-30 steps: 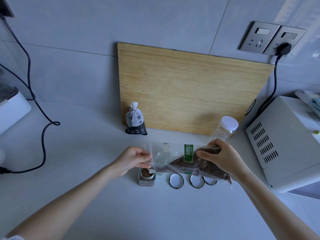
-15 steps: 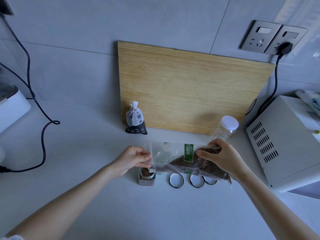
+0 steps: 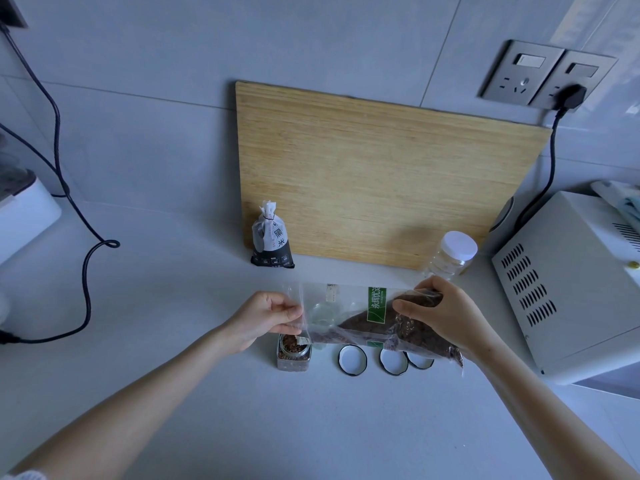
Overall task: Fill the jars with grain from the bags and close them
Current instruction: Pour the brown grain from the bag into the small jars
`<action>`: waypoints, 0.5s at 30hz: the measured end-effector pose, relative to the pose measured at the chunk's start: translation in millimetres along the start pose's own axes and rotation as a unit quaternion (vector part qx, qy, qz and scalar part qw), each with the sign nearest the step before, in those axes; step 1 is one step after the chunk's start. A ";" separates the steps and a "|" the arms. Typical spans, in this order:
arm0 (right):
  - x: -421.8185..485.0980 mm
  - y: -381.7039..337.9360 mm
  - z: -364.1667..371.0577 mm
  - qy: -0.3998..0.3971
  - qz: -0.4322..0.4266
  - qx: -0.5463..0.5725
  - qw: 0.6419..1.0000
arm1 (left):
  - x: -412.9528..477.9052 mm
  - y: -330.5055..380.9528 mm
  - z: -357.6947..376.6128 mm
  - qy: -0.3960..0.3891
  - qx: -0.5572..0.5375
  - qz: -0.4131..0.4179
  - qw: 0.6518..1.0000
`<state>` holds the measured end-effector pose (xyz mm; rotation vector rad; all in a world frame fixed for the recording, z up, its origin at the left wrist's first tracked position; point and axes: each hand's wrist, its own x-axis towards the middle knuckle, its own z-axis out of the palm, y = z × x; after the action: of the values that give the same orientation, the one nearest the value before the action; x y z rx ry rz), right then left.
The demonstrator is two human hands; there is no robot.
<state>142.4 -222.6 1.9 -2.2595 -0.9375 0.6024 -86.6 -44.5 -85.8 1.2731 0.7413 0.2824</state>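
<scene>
A clear plastic bag (image 3: pixel 349 306) with a green label and brown grain hangs sideways over the counter. My left hand (image 3: pixel 263 317) pinches its open left end, and my right hand (image 3: pixel 446 317) grips the grain-filled right end. The bag's lower left corner sits over a small open glass jar (image 3: pixel 293 353) that holds brown grain. Three white lids (image 3: pixel 352 360) with dark rims lie on the counter to the jar's right, the rightmost partly hidden by the bag. Another empty jar shows faintly through the bag.
A black-and-white tied grain bag (image 3: pixel 272 240) and a wooden board (image 3: pixel 381 174) stand against the wall. A clear jar with a white lid (image 3: pixel 453 254) stands behind my right hand. A white appliance (image 3: pixel 568 285) sits at right; black cables (image 3: pixel 86 258) run at left.
Both hands keep the bag almost still over the jar. The grain in the bag has shifted slightly toward the left corner.
</scene>
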 end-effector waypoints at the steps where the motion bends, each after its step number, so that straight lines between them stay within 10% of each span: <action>1: 0.2 0.0 0.1 0.000 0.000 -0.001 1.000 | -0.1 0.2 0.1 0.000 -0.001 0.000 1.000; 15: 1.3 -1.2 0.4 0.004 -0.006 -0.006 1.000 | -0.7 -0.7 -1.4 -0.002 0.004 0.000 1.000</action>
<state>142.4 -220.8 2.2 -2.2639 -0.9526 0.5841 -88.1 -44.0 -86.4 1.2803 0.7387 0.2767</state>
